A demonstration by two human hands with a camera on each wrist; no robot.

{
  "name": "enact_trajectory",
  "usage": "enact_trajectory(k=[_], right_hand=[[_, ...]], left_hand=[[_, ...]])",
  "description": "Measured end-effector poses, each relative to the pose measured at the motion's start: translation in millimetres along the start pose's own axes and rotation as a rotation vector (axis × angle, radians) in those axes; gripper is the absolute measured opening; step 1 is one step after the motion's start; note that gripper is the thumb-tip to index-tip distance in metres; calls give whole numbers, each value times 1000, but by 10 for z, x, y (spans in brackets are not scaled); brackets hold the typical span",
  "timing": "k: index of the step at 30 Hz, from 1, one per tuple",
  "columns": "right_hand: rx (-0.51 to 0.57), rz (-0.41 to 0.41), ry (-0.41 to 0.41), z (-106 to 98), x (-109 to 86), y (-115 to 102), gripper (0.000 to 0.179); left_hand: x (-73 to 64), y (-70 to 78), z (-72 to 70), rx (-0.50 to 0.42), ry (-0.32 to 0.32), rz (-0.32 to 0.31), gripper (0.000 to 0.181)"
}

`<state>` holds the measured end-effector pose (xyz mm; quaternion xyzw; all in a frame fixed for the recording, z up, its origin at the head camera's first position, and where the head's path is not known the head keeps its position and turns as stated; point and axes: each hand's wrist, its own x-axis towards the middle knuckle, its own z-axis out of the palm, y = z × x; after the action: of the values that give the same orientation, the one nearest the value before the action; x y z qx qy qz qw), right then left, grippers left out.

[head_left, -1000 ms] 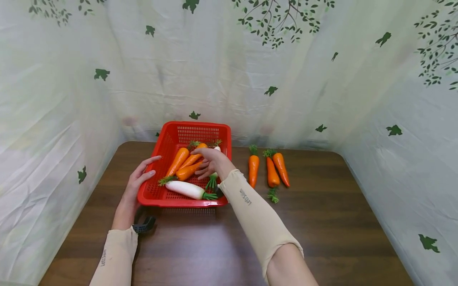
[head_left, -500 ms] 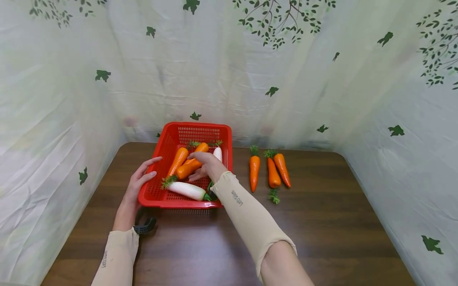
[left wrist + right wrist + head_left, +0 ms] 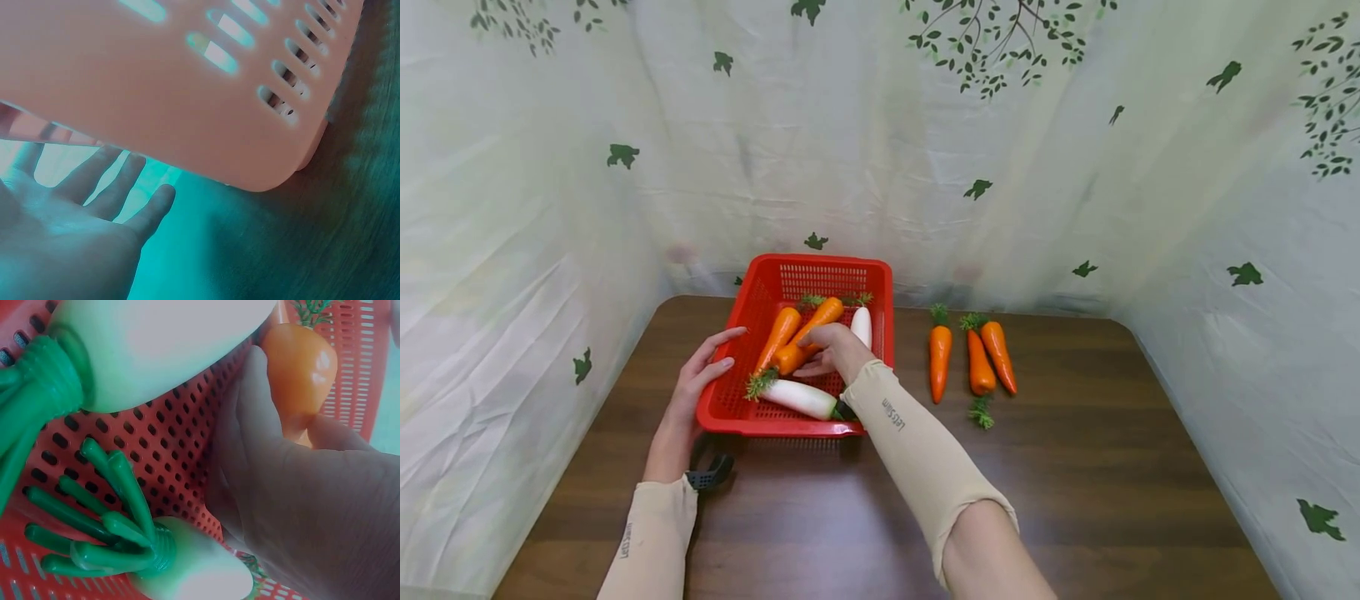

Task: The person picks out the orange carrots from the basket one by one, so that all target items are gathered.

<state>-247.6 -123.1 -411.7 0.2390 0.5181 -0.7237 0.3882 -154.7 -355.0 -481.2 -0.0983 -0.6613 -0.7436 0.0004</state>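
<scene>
A red perforated basket [image 3: 790, 428] stands at the back left of the table, holding several carrots and two white radishes. My right hand [image 3: 833, 350] reaches inside and pinches an orange carrot [image 3: 787, 360] between thumb and fingers; the right wrist view shows that carrot [image 3: 300, 365] in the grip. One white radish [image 3: 801, 400] lies along the front, another radish [image 3: 862, 323] at the right side. Left of the held carrot is a second carrot [image 3: 780, 329], and a further carrot [image 3: 827, 311] lies behind. My left hand [image 3: 692, 387] touches the basket's left rim with spread fingers [image 3: 119, 187].
To the right of the basket, three carrots lie on the brown wooden table [image 3: 1075, 467]: one carrot [image 3: 939, 365] alone, then a carrot [image 3: 980, 367] and another carrot [image 3: 999, 357] side by side. Pale leaf-printed curtains [image 3: 865, 167] enclose the back and sides.
My right hand has moved lower and left in the basket, from above the vegetables onto the carrot, and its fingers have closed there. The left hand stays at the rim.
</scene>
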Motion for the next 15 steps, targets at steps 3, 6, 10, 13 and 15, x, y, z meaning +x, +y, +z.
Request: enact_trajectory(k=[3,6,10,13,15], right_hand=[[15,14,-12,-11,-24,-31,47],[30,34,-27,-17,-72,-67,46],[33,52,-51,-20,-161,-118,43],[14,43,-71,-19,-237,-151,39],[-2,29,-83,-22,-290,-171,36]], left_hand=[[2,10,13,-4,-3,2,53],[4,14,15,-9,-12,2,52],[5,7,10,-7,-8,-4,53],[-2,1,8,-3,-4,-2,53],[-8,1,8,-3,-5,2,52]])
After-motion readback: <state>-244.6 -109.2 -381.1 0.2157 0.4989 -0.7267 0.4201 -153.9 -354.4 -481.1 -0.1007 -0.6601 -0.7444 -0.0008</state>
